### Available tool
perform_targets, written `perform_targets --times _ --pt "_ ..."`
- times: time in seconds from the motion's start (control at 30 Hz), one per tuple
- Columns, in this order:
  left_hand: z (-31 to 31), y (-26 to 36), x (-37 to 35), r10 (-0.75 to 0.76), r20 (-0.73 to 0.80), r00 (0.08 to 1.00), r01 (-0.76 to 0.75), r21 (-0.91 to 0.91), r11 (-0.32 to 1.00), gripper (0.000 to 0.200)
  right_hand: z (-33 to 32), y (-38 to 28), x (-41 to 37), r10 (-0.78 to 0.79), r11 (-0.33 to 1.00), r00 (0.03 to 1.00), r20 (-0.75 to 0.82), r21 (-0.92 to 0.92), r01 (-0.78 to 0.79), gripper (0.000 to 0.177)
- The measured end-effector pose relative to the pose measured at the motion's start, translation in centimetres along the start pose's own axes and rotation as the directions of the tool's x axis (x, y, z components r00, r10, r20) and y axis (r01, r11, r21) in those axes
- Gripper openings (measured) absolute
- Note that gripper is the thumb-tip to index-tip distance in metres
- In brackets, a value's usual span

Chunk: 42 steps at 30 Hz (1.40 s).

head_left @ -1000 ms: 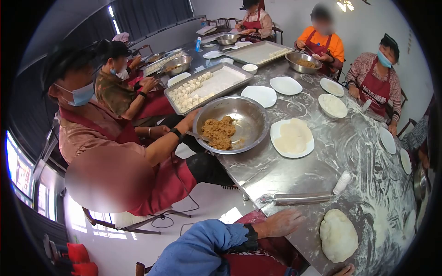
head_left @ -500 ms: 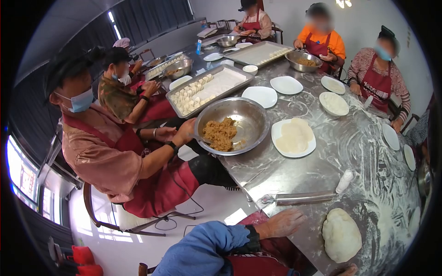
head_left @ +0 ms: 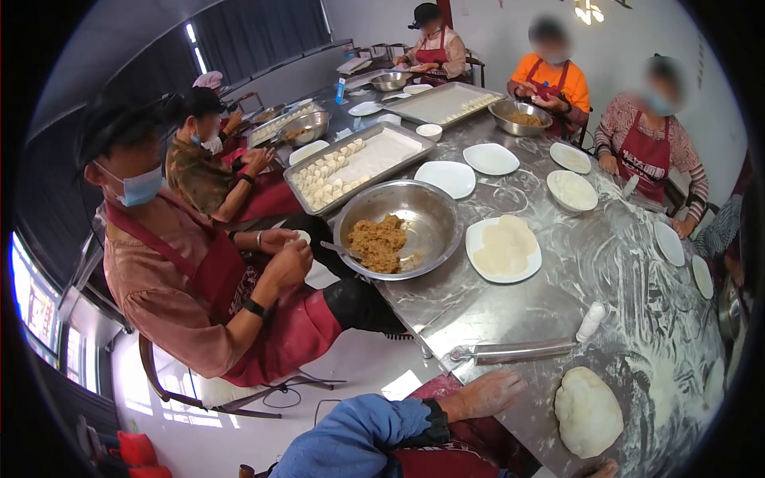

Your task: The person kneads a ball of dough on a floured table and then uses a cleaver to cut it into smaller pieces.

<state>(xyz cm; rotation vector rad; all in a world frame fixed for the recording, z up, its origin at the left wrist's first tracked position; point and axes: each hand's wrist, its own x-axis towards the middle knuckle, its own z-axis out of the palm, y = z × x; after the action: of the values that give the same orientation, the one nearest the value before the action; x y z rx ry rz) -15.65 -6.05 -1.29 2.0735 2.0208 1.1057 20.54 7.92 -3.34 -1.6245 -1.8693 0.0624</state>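
Observation:
My left hand [head_left: 488, 393], dusted with flour, rests at the table's near edge with its fingers stretched out and nothing in it. Just beyond it lies a rolling pin [head_left: 522, 350] with a metal barrel and a floury white handle. A large smooth lump of dough [head_left: 588, 412] sits on the floured steel to the right of that hand. Of my right hand [head_left: 606, 468] only a small part shows at the bottom edge, below the dough; its fingers are mostly hidden.
Flour covers much of the steel table [head_left: 629, 271]. A plate [head_left: 505, 275] holds flat dough wrappers beside a steel bowl [head_left: 442, 219] of brown filling. Trays of dumplings [head_left: 331, 171] stand farther back. At left, a co-worker [head_left: 179, 271] sits close; others sit around the table.
The co-worker at left has taken their hand from the filling bowl and now holds a small white piece of dough in both hands. My hands stay about where they were.

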Motion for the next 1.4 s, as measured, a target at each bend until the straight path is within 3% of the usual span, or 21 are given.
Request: perform_targets --times 0.07,0.13,0.17,0.23,0.27,0.33,0.4,0.43,0.47,0.5,0.53,0.6,0.7,0.83,0.9,1.0,1.1,1.13,1.2,1.33,1.4 --pt "-0.4 -0.1 0.2 -0.018 0.019 1.0 0.018 -0.007 1.0 0.024 -0.2 -1.1 0.2 -0.004 0.998 1.0 -0.02 0.057 0.005 0.05" --pt "-0.3 0.0 0.0 0.016 0.021 1.0 -0.016 0.016 1.0 0.023 -0.7 -1.4 0.1 -0.164 0.962 0.986 -0.018 -0.225 0.156 0.047" --pt "0.0 0.0 -0.2 0.012 0.019 1.0 -0.012 0.006 1.0 0.023 0.4 1.2 0.0 -0.169 0.959 0.986 -0.014 -0.235 0.161 0.047" --pt "0.5 -0.4 -0.3 0.02 -0.017 1.0 -0.02 -0.03 0.999 0.023 3.3 7.5 -0.2 -0.498 0.756 0.855 -0.143 -0.554 0.348 0.041" --pt "0.5 -0.5 -0.2 0.025 -0.017 1.0 -0.025 -0.037 0.999 0.023 3.1 7.0 -0.2 -0.497 0.753 0.856 -0.144 -0.561 0.343 0.041" --pt "0.4 -0.6 -0.4 0.011 0.012 1.0 -0.01 -0.081 0.997 0.02 1.1 0.9 0.2 -0.119 0.933 0.993 0.013 -0.341 0.116 0.037" --pt "1.1 -0.9 -0.8 0.026 -0.051 0.998 -0.029 -0.058 0.998 0.017 -0.4 0.7 0.6 0.137 0.979 0.952 0.274 -0.181 -0.089 0.044" --pt "1.6 -0.9 -0.8 0.043 -0.115 0.992 -0.047 -0.027 0.999 0.014 2.1 5.9 0.5 0.189 0.979 0.972 0.14 -0.109 -0.175 0.033" --pt "1.6 -1.0 -0.7 0.03 -0.093 0.995 -0.035 -0.052 0.998 0.013 1.9 4.6 -0.6 0.122 0.992 0.991 0.053 -0.042 -0.12 0.033" --pt "1.3 -1.0 -0.6 0.018 -0.061 0.998 -0.023 -0.086 0.996 0.013 2.0 4.7 -1.0 -0.024 0.948 0.997 0.067 -0.314 0.044 0.034" --pt "0.9 -0.9 -0.5 0.039 -0.04 0.998 -0.041 -0.064 0.997 0.013 1.7 3.1 -1.0 -0.063 0.957 0.998 -0.004 -0.282 0.059 0.029" --pt "0.5 -0.9 -0.1 0.025 -0.031 0.999 -0.026 -0.035 0.999 0.014 1.1 0.7 -0.6 0.173 0.984 0.984 -0.048 0.039 -0.171 0.027" --pt "-0.3 0.5 0.8 0.002 -0.036 0.999 -0.002 -0.004 1.0 0.015 -0.2 -0.8 -0.2 0.083 0.993 0.996 -0.04 0.086 -0.08 0.022" --pt "-0.4 0.5 0.8 0.045 -0.01 0.999 -0.044 0.026 0.999 0.017 -0.9 0.5 -0.4 0.167 0.974 0.982 0.091 0.141 -0.179 0.024" --pt "-0.2 0.5 0.8 0.013 -0.029 0.999 -0.011 0.08 0.997 0.018 -1.7 -1.2 0.7 0.286 0.654 0.929 0.236 0.66 -0.369 0.045" --pt "-0.3 0.6 1.0 0.01 -0.017 1.0 -0.009 0.057 0.998 0.018 -3.6 -5.6 1.7 -0.091 0.841 0.971 0.22 0.539 -0.044 0.09" --pt "-0.5 1.0 1.2 0.008 -0.02 1.0 -0.007 0.052 0.999 0.019 -4.5 -11.6 2.1 -0.419 0.908 0.826 0.376 0.169 0.384 0.109" --pt "-0.5 1.1 1.2 0.004 -0.017 1.0 -0.002 0.073 0.997 0.018 -3.8 -12.8 1.8 -0.416 0.909 0.829 0.375 0.167 0.381 0.109" --pt "-0.6 1.1 1.2 0.0 -0.019 1.0 0.002 0.096 0.995 0.017 -2.9 -14.3 1.5 -0.38 0.876 0.813 0.441 -0.11 0.47 0.104" --pt "-0.8 1.3 1.3 -0.001 -0.013 1.0 0.002 0.094 0.996 0.016 -1.2 -12.8 4.5 -0.467 0.868 0.818 0.335 -0.005 0.497 0.094" --pt "-0.8 1.3 1.3 0.009 -0.01 1.0 -0.008 0.098 0.995 0.016 -1.5 -12.8 7.5 -0.45 0.877 0.749 0.487 0.084 0.472 0.083"
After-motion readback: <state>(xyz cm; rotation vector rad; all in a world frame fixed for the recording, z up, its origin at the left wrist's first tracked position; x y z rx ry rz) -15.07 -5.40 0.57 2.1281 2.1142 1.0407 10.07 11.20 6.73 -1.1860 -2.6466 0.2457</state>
